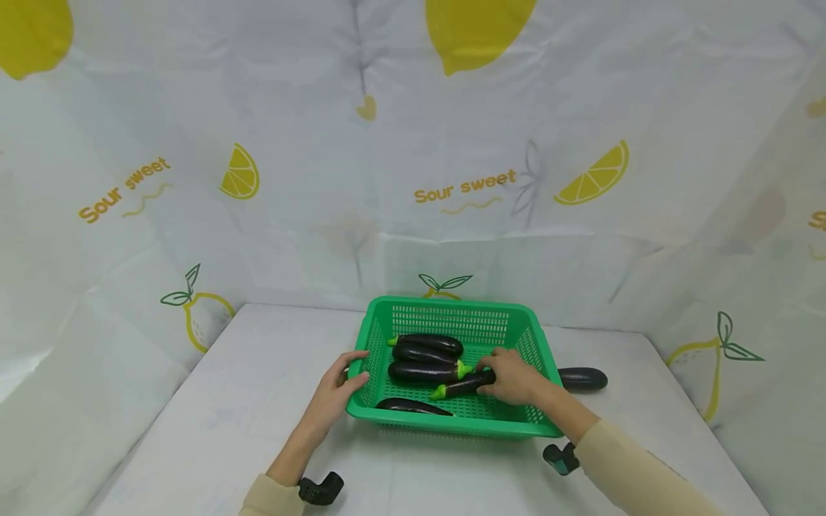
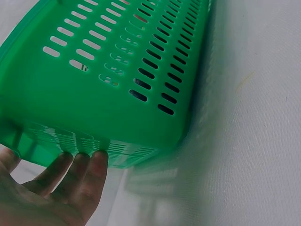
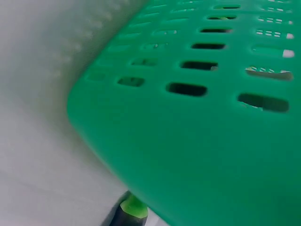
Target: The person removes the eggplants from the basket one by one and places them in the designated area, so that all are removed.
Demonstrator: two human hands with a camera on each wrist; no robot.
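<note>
Pinching happens inside the green basket [image 1: 452, 428]: right of its middle, a slim eggplant [image 1: 459, 385] is grasped by its dark end in the right hand [image 1: 513, 378], green cap pointing left. At the basket's left rim, the edge is gripped by the left hand [image 1: 330, 395], its fingers pressed to the outer wall. Whether the slim eggplant is lifted off the basket's floor cannot be told. Three eggplants [image 1: 422, 371] are bunched in the basket's left half, another eggplant [image 1: 413, 406] is tucked along its front wall, and an outlying eggplant [image 1: 584, 378] is seen on the white table [image 1: 258, 387] to its right.

Trouble could come from that glossy skin: if pinched too loosely, the slim eggplant could be dropped. The bunch could be set rolling if knocked by the cap. The basket could be tipped if its left rim is pulled too hard, or skidded if its right wall is bumped by the forearm.
</note>
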